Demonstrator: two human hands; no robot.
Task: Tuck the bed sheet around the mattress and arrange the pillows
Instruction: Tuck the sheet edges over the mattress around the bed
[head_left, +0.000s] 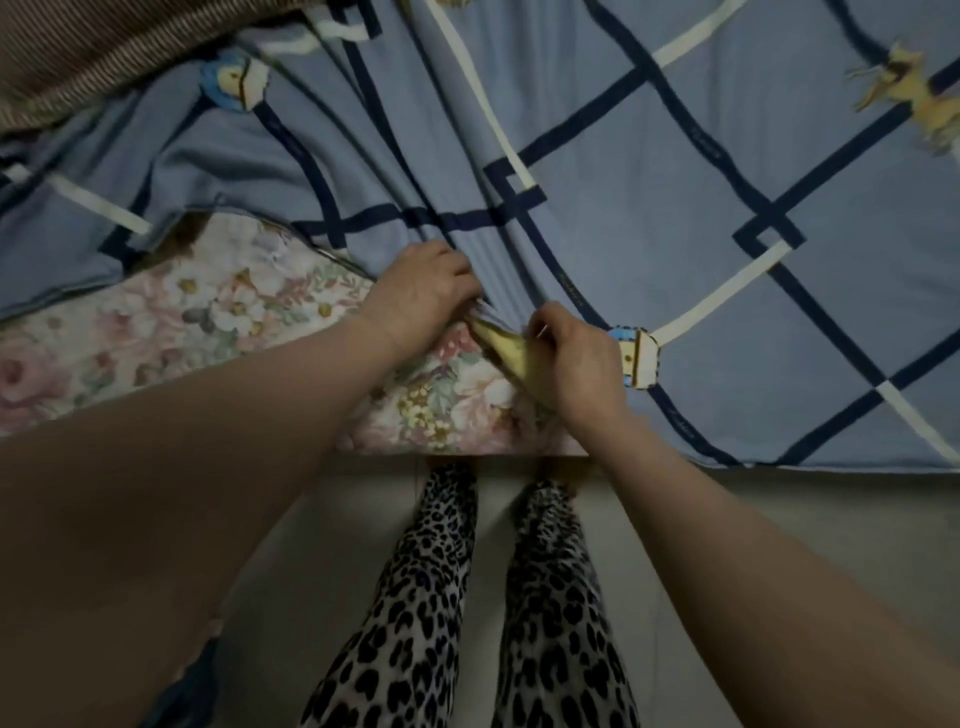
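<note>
Both hands grip the blue bed sheet (649, 171) edge: left hand (421, 296) & right hand (576, 358) pinching it at the mattress (171, 322) side. Floral mattress partly bare, sheet wrinkled; tucking early, pillows not yet arranged

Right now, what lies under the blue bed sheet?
A floral mattress shows where the blue bed sheet is pulled back; both hands, left hand and right hand, grip its edge. Elsewhere the sheet hides what is beneath.
</note>
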